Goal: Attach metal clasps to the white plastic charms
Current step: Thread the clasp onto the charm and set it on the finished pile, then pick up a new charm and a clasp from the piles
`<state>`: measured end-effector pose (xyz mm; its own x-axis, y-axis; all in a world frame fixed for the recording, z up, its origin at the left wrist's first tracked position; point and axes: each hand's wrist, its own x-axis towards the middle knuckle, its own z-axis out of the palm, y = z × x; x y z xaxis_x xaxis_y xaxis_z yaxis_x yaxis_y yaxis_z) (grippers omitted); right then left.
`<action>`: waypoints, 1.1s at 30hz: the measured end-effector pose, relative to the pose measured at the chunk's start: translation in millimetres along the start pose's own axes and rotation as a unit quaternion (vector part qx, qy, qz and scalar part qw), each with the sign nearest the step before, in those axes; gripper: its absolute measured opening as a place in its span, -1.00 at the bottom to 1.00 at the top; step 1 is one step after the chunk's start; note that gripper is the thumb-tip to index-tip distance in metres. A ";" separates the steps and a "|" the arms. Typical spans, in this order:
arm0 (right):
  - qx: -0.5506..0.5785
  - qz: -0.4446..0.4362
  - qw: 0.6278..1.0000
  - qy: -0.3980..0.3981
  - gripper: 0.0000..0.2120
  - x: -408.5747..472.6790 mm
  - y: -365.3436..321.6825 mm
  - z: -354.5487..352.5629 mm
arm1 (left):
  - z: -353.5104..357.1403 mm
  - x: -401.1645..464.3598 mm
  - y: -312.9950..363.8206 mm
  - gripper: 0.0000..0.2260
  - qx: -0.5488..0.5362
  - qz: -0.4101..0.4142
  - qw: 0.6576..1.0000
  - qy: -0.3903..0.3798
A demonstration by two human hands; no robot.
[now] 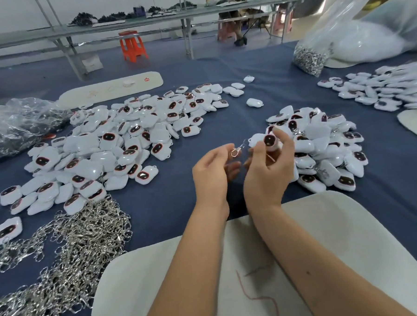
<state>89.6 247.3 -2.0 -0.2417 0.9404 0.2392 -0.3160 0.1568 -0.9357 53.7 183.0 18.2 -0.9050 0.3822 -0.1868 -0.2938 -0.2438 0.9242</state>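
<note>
My left hand [214, 170] pinches a small metal clasp [237, 151] between thumb and fingertips above the blue table. Close to its right, my right hand [268, 171] holds a white plastic charm [270, 141] with a dark face, fingers curled round it. The clasp's ring reaches toward the charm's loop. A big heap of loose white charms [110, 148] lies to the left. A second heap of charms [323, 149], some with clasps on them, lies just right of my hands. Loose metal clasps [69, 249] pile up at the lower left.
A cream pad [316, 249] with red thread lies under my forearms. More charms [382, 88] lie far right, by a plastic bag of clasps [311, 58] and a white bag. A crumpled clear bag [15, 124] sits at the left. An orange stool [132, 45] and benches stand behind.
</note>
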 end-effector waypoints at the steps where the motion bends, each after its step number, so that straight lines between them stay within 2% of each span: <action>1: -0.006 -0.022 0.999 0.025 -0.58 3.2 -2.4 -2.3 | 10.3 2.9 0.0 -0.78 -0.008 -0.011 1.000 -0.021; 4: -0.034 -0.025 0.999 0.016 -0.28 12.6 -7.8 -6.6 | 34.0 10.0 -0.6 -0.72 -0.032 -0.027 0.998 -0.043; 8: -0.058 -0.059 0.996 -0.016 -0.18 12.4 -8.2 -5.5 | 38.8 17.5 -3.5 -0.70 -0.040 -0.024 0.999 0.018; 11: -0.106 -0.058 0.991 -0.064 -0.25 9.6 -2.0 -3.6 | 27.2 20.2 -3.5 -0.72 -0.029 -0.007 0.998 0.050; 13: -0.149 -0.060 0.983 -0.094 -0.37 8.9 1.8 -3.3 | 14.9 20.7 -1.7 -0.74 -0.017 0.014 0.997 0.070; 15: -0.204 -0.098 0.966 -0.127 -0.51 6.6 3.5 -1.4 | -2.5 20.7 2.8 -0.76 0.016 0.044 0.995 0.091; 18: -0.274 -0.156 0.923 -0.221 -0.67 -0.7 3.6 4.0 | -34.7 20.4 13.8 -0.83 0.100 0.085 0.983 0.130; 20: -0.322 -0.195 0.873 -0.310 -0.72 -11.0 4.0 13.3 | -58.8 20.2 22.3 -0.86 0.167 0.103 0.967 0.161; 21: -0.357 -0.213 0.834 -0.363 -0.71 -18.4 4.1 20.7 | -71.3 20.4 26.6 -0.87 0.204 0.111 0.957 0.174; 23: -0.437 -0.249 0.734 -0.457 -0.64 -35.3 3.9 38.5 | -96.5 18.7 36.0 -0.89 0.293 0.116 0.931 0.185; 25: -0.468 -0.266 0.670 -0.511 -0.56 -50.5 1.4 57.8 | -121.1 13.8 46.8 -0.90 0.381 0.103 0.904 0.163; 28: -0.474 -0.297 0.637 -0.530 -0.44 -66.8 -1.1 83.5 | -157.9 2.5 65.1 -0.93 0.500 0.106 0.845 0.157; 30: -0.491 -0.297 0.621 -0.534 -0.37 -76.7 -0.5 97.8 | -180.2 -5.6 79.5 -0.95 0.593 0.071 0.791 0.135; 32: -0.513 -0.295 0.611 -0.526 -0.42 -87.2 0.0 107.8 | -193.8 -12.8 91.9 -0.79 0.681 0.006 0.730 0.064; 33: -0.518 -0.300 0.611 -0.518 -0.46 -93.1 0.5 111.4 | -197.9 -16.0 96.6 -0.71 0.701 -0.017 0.712 0.035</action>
<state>9.7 126.2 4.1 -0.9880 0.0083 0.1543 -0.0123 0.9911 -0.1324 -21.0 -23.1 44.6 -0.9319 0.3099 -0.1884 0.2362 0.9127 0.3334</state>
